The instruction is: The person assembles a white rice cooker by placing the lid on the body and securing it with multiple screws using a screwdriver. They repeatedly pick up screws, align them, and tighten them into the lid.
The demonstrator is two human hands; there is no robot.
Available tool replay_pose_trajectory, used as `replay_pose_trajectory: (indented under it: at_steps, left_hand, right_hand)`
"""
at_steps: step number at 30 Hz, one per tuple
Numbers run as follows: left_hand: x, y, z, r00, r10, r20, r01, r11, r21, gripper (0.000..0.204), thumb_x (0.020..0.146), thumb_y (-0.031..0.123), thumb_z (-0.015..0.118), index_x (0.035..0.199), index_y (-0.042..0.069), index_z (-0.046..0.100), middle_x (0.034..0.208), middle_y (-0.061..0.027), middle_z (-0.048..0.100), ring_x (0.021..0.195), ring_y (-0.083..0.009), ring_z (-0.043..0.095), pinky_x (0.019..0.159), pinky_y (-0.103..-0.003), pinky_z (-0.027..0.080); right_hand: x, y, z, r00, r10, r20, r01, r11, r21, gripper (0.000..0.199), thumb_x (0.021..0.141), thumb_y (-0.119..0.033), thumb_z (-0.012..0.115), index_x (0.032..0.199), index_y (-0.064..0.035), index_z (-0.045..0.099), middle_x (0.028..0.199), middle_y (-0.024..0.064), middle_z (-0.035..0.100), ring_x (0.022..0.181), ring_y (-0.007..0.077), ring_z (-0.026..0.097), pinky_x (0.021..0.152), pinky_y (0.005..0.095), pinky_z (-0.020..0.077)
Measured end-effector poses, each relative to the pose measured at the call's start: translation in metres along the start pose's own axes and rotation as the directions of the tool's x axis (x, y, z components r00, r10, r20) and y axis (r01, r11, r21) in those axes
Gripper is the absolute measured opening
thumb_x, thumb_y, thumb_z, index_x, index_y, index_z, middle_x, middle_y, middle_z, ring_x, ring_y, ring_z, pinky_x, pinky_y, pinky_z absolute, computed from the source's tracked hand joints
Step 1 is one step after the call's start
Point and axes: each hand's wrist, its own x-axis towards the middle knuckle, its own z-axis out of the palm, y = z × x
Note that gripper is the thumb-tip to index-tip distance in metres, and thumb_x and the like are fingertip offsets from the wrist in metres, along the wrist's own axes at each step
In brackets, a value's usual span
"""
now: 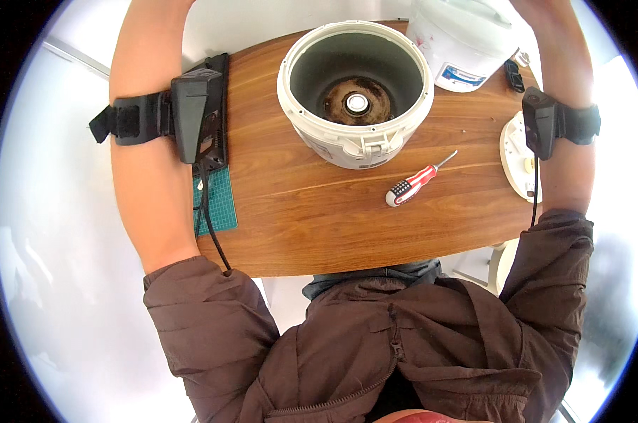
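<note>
Both my forearms reach up past the top edge of the head view, so neither hand shows. Between them stands a white rice cooker body (396, 132), open at the top, with its inner pot out. Its dark inside shows a brown-stained bottom around a round silver centre piece (357, 103). In front of it, to the right, a screwdriver (412, 185) with a red, white and dark blue handle lies on the wooden table (312, 233), its tip pointing away to the right. A round cream-white part (514, 158) lies partly hidden under my right forearm.
At the back right stands a white plastic tub (460, 42) with a blue label, beside a small black object (514, 76). A green cutting mat (220, 204) and a flat black thing (222, 92) lie partly behind my left forearm. Strapped devices with cables sit on both forearms.
</note>
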Motion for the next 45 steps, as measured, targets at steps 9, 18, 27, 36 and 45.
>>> replay_pose_trajectory:
  at_steps: [9,18,27,36,45]
  left_hand:
    - [-0.059,-0.084,0.022,0.938,-0.338,0.082,0.273,0.861,0.43,0.029,0.092,0.022,0.074,0.105,-0.003,0.075,0.084,-0.0074,0.074,0.074,-0.0152,0.066,0.07,-0.032,0.054]
    - [-0.089,-0.11,0.046,0.973,-0.128,0.193,-0.046,0.71,0.703,0.026,0.095,0.026,0.069,0.111,0.009,0.08,0.101,-0.0129,0.073,0.089,-0.0245,0.071,0.083,-0.035,0.056]
    - [-0.102,-0.104,0.05,0.975,0.0,0.222,-0.186,0.542,0.819,0.018,0.094,0.017,0.069,0.108,0.01,0.08,0.098,-0.0139,0.069,0.089,-0.0289,0.07,0.084,-0.04,0.056]
    - [-0.098,-0.117,0.044,0.973,0.013,0.228,-0.18,0.662,0.728,0.018,0.094,0.018,0.069,0.107,0.012,0.079,0.095,-0.0115,0.07,0.088,-0.0268,0.07,0.082,-0.039,0.055]
    - [-0.095,-0.122,0.042,0.965,0.014,0.262,-0.211,0.633,0.745,0.018,0.094,0.022,0.071,0.108,0.014,0.08,0.095,-0.0097,0.069,0.082,-0.025,0.068,0.079,-0.037,0.055]
  right_hand:
    - [-0.072,0.067,0.005,0.877,0.465,0.124,-0.407,0.855,-0.323,0.035,0.103,-0.031,0.063,0.121,-0.0014,0.069,0.083,0.0036,0.072,0.073,0.0086,0.068,0.065,0.0222,0.0553]
    - [-0.101,0.072,0.026,0.779,0.615,0.122,-0.533,0.752,-0.389,0.039,0.099,-0.026,0.069,0.124,0.0029,0.066,0.075,0.0068,0.071,0.058,0.0105,0.064,0.055,0.0237,0.0534]
    - [-0.106,0.089,0.031,0.836,0.54,0.096,-0.458,0.784,-0.42,0.04,0.098,-0.028,0.069,0.126,0.0008,0.069,0.065,0.0028,0.065,0.06,0.0089,0.062,0.056,0.0258,0.0476]
    - [-0.108,0.094,0.035,0.903,0.419,0.092,-0.314,0.792,-0.524,0.038,0.093,-0.023,0.067,0.128,-0.0075,0.071,0.06,0.0025,0.059,0.054,0.0122,0.054,0.055,0.032,0.0417]
    - [-0.111,0.089,0.038,0.933,0.352,0.077,-0.248,0.784,-0.569,0.034,0.092,-0.019,0.066,0.123,-0.0046,0.071,0.065,0.0062,0.062,0.058,0.0178,0.058,0.059,0.0348,0.0457]
